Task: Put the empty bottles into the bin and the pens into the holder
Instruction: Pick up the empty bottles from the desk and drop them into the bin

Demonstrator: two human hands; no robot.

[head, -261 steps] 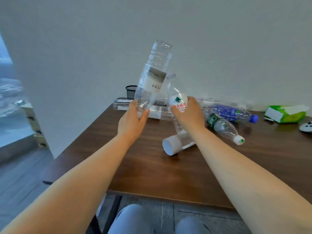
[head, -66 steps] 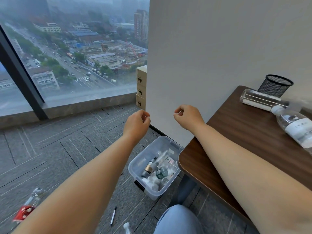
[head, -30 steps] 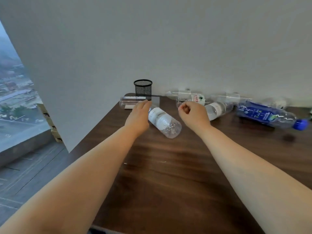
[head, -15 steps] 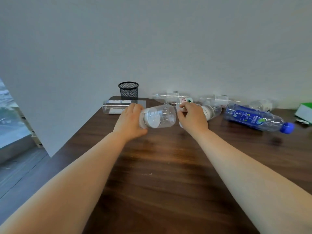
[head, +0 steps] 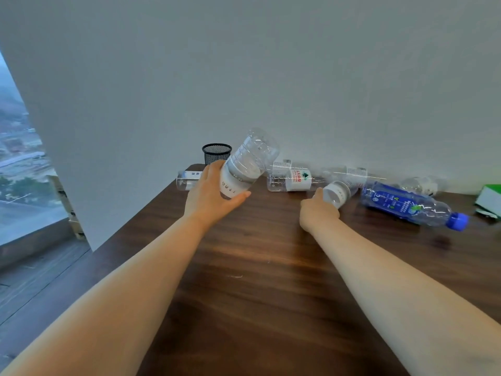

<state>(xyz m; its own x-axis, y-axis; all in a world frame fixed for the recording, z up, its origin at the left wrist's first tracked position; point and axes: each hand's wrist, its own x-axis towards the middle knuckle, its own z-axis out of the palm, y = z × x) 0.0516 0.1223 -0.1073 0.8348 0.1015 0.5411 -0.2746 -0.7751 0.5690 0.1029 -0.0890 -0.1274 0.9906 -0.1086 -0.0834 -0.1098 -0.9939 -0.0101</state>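
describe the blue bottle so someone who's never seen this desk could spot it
On the brown wooden desk, look along the white wall to the right side. The blue bottle lies on its side beside the right hand; unlike the clear bottles, it has a blue label and blue cap.

Grey wall (head: 271,63), dark wooden table (head: 271,294), window (head: 16,158) at left

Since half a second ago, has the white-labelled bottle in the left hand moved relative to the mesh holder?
Yes. The white-labelled bottle has tipped up off the table, its base now raised beside the mesh holder, left hand gripping it.
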